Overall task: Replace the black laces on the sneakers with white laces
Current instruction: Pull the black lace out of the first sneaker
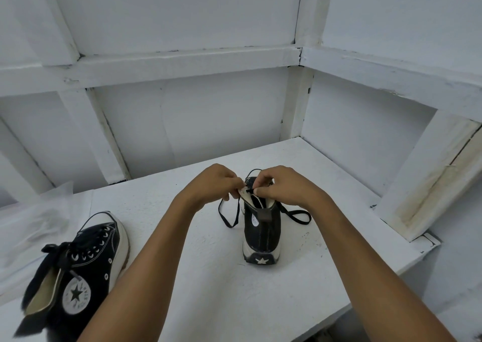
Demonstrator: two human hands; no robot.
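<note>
A black high-top sneaker [260, 234] stands upright on the white table [208, 276], heel toward me. My left hand [211, 182] and my right hand [284, 182] meet over its collar, and both pinch the black lace [236, 217] at the top eyelets. Loose ends of that lace hang down on both sides of the shoe. A second black sneaker [78, 271] lies at the left, laced in black and tied. I see no white laces.
A sheet of white paper or plastic [34, 224] lies at the table's left end, behind the second sneaker. White framed walls close in the table at the back and right. The table's front edge runs diagonally at the lower right.
</note>
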